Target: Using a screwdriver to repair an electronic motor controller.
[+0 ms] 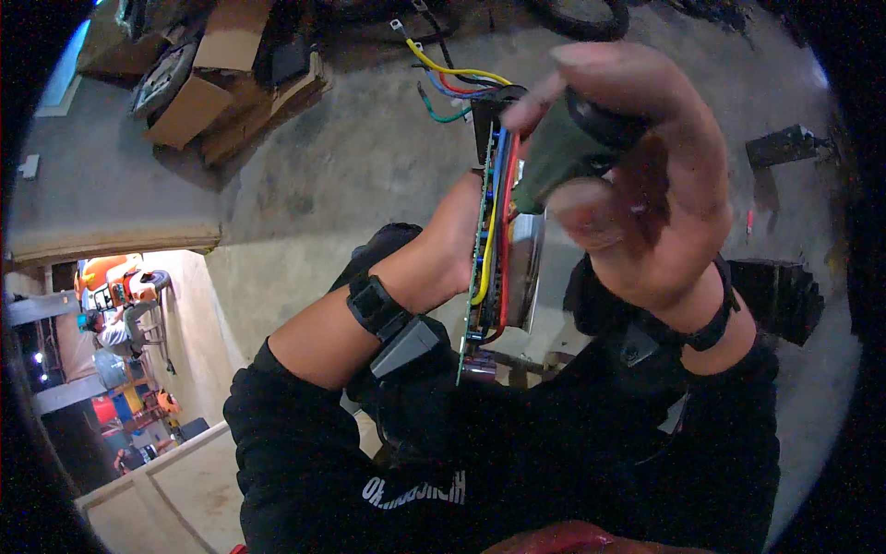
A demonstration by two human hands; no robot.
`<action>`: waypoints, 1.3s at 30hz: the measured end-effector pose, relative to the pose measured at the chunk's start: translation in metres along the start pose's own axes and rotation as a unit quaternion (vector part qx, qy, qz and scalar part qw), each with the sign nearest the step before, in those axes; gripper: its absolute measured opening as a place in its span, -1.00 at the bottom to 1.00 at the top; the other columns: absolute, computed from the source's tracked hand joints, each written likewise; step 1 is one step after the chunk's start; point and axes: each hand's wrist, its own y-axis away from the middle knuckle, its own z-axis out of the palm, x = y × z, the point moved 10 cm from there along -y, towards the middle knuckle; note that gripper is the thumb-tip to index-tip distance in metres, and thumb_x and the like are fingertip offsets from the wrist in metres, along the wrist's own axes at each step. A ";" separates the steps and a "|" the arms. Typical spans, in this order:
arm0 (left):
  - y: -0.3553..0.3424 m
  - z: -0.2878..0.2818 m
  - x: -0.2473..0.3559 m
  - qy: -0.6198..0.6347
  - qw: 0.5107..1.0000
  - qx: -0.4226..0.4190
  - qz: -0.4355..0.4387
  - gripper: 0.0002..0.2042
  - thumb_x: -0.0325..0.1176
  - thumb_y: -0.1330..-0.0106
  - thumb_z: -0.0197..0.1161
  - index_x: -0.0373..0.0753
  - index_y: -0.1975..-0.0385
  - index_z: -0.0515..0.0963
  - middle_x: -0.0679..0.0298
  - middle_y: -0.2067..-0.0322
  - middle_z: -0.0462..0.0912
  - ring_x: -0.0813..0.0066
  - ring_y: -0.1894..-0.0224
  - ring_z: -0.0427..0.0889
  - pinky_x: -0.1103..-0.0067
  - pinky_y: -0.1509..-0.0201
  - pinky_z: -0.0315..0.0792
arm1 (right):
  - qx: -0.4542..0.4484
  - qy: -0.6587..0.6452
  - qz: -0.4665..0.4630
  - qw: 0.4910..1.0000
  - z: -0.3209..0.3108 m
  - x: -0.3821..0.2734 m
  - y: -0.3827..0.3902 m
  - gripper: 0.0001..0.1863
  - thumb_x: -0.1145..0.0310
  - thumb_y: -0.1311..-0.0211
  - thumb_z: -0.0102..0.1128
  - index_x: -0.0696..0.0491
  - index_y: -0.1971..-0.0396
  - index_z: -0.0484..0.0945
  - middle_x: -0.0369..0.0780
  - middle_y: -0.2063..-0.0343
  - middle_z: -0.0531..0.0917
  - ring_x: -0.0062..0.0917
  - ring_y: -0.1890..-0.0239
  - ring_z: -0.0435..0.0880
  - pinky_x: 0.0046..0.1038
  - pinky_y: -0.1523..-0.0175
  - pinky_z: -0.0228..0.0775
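Yellow wire is unattached; circuit board is backed by left hand, fingers' grip indeterminable; green object is gripped by right hand.

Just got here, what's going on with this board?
A person has a wired circuit board up in front of them, edge toward the camera. The left hand is against its left side, fingers hidden. The right hand, blurred, is curled around a dark green and black object close on the board's right; whether they touch is unclear. Coloured wires run along the board, and loose cables stick out at its far end.
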 end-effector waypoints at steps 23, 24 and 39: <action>0.009 0.003 -0.011 0.025 0.997 -0.035 -0.062 -0.60 -0.07 -0.39 -0.13 -0.20 -0.06 0.30 0.22 0.06 0.48 0.42 0.04 0.51 0.46 -0.02 0.44 | -0.052 0.030 0.008 0.998 0.011 -0.005 -0.010 -0.41 0.38 -0.08 0.27 0.28 -0.09 0.28 0.04 0.01 0.47 -0.25 0.09 0.58 -0.36 0.08 0.48; 0.008 0.003 -0.011 0.020 0.997 -0.030 -0.062 -0.60 -0.07 -0.39 -0.13 -0.20 -0.07 0.30 0.21 0.06 0.48 0.42 0.04 0.51 0.46 -0.02 0.44 | -0.047 0.000 0.018 0.999 0.011 -0.003 -0.010 -0.39 0.39 -0.03 0.31 0.28 -0.07 0.30 0.03 0.02 0.48 -0.27 0.10 0.59 -0.36 0.08 0.48; 0.005 0.000 -0.014 0.015 0.998 -0.006 -0.059 -0.61 -0.10 -0.39 -0.12 -0.21 -0.07 0.30 0.20 0.03 0.47 0.41 0.03 0.52 0.45 -0.03 0.45 | 0.039 -0.086 0.114 0.989 0.015 0.004 -0.009 -0.60 0.28 -0.13 0.21 0.24 0.12 0.49 -0.05 0.18 0.59 -0.28 0.12 0.60 -0.37 0.06 0.42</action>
